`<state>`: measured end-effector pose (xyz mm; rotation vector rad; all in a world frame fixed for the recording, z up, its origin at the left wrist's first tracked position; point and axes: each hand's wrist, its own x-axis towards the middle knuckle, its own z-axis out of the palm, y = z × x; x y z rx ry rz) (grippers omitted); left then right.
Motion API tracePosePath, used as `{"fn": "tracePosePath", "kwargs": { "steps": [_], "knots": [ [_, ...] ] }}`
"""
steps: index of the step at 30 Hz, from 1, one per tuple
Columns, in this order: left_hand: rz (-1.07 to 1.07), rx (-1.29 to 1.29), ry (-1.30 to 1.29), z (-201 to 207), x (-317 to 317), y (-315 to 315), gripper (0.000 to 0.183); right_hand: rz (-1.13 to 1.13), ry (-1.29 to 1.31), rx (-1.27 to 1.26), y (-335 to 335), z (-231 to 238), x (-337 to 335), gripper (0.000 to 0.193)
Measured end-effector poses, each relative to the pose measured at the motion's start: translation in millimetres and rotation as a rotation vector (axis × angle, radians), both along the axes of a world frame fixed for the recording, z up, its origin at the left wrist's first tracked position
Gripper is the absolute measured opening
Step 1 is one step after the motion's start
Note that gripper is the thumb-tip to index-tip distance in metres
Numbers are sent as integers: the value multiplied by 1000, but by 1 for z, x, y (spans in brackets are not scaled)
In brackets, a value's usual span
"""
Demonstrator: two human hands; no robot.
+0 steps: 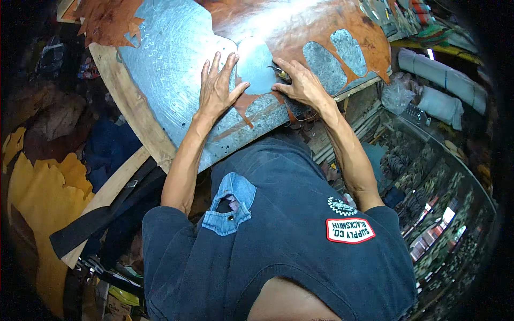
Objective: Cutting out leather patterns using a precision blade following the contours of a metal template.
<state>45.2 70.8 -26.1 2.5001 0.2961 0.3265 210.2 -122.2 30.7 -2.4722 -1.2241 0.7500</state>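
Observation:
My left hand (220, 85) lies flat with fingers spread on a scratched grey metal work surface (166, 75), its thumb and index finger at the edge of a pale, rounded sole-shaped plate (255, 65). Closed in my right hand (302, 85) is a small knife (282, 74) with a thin curved tip and a yellowish handle. The tip points left, just over the plate's right edge. Around the plate spreads a sheet of brown leather (289, 37). It has rounded cutouts to the right, and narrow leather strips (249, 102) run below the plate.
Pale wood (131, 104) edges the work surface on the left. Yellow leather (45, 187) hangs at the lower left. To the right stand a glass-topped case (428, 176) and wrapped white rolls (444, 77). Assorted tools (388, 21) lie at the far right.

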Motion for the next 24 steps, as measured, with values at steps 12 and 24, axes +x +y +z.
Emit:
{"fn": "tracePosePath", "kwargs": {
  "steps": [12,24],
  "knots": [
    [-277,330,74,37,26,3,18,-282,280,25,-20,45,-10,52],
    [-790,-70,1033,86,154,25,78,-120,-12,332,45,2,-86,36]
  ]
}}
